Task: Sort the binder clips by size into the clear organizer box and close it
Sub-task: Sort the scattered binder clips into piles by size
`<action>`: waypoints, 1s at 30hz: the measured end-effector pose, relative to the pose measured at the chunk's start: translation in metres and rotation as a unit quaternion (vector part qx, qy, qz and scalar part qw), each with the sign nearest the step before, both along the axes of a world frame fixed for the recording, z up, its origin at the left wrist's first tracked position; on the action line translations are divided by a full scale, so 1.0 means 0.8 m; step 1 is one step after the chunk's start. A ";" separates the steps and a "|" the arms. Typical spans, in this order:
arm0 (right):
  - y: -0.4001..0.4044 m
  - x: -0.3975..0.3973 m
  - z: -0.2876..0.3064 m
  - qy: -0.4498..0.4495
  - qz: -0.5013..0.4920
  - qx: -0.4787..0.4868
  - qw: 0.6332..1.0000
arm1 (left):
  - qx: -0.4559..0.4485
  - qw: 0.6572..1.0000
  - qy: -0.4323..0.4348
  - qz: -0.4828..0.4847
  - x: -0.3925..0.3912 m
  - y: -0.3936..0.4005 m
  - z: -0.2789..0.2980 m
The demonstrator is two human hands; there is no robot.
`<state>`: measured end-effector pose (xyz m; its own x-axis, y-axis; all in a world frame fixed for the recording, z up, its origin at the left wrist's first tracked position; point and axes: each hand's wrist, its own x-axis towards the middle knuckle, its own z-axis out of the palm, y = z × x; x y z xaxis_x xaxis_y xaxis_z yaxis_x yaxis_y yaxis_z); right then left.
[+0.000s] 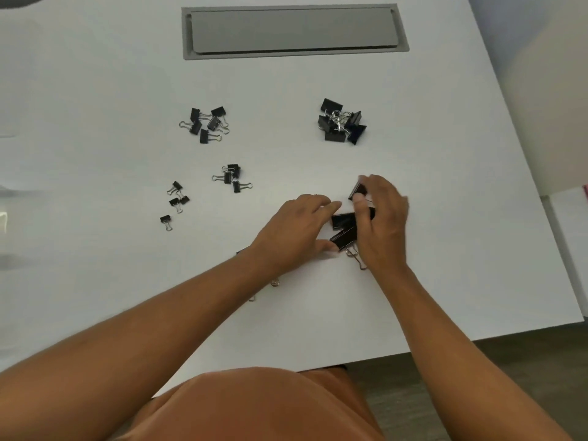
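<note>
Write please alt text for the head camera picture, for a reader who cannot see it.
Two hands, left hand and right hand, gather large black binder clips on a white table. Four separate clip piles lie farther away; no organizer box can be identified.

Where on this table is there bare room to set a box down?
Bare table lies left of the grey hatch, and between the two far clip piles. It is crowded around both hands and the small clips left of them.
</note>
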<state>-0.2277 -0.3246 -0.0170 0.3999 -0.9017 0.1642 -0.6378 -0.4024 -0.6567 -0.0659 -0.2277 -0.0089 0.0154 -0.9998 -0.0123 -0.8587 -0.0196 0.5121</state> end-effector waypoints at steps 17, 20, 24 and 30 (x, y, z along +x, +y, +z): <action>0.155 0.040 0.010 0.095 0.226 0.128 0.961 | 0.141 0.962 0.098 0.213 0.036 0.199 0.025; 0.154 0.038 0.011 0.106 0.227 0.121 0.961 | 0.124 0.967 0.061 0.213 0.026 0.190 0.013; 0.156 0.039 0.012 0.124 0.207 0.106 0.965 | 0.104 0.967 0.074 0.222 0.029 0.192 0.008; 0.162 0.044 0.013 0.153 0.208 0.055 0.965 | 0.070 0.961 0.095 0.250 0.032 0.207 0.009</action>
